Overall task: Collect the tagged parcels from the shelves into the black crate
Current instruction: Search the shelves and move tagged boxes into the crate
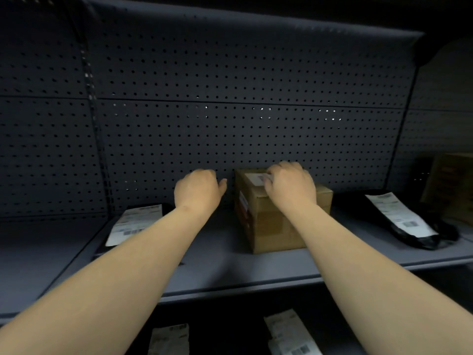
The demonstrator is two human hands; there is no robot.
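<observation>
A brown cardboard box (266,221) with a white tag on its top stands on the grey shelf (217,262), against the perforated back panel. My right hand (291,185) rests on the box's top, with its fingers curled over the tag. My left hand (198,190) hovers just left of the box with its fingers curled and its thumb pointing toward the box, apart from it and holding nothing. The black crate is out of sight.
A black mailer bag with a white label (135,222) lies left on the shelf, partly under my left forearm. Another black labelled bag (407,221) lies to the right, beside a brown box (453,185). Two labelled parcels (289,336) lie on the shelf below.
</observation>
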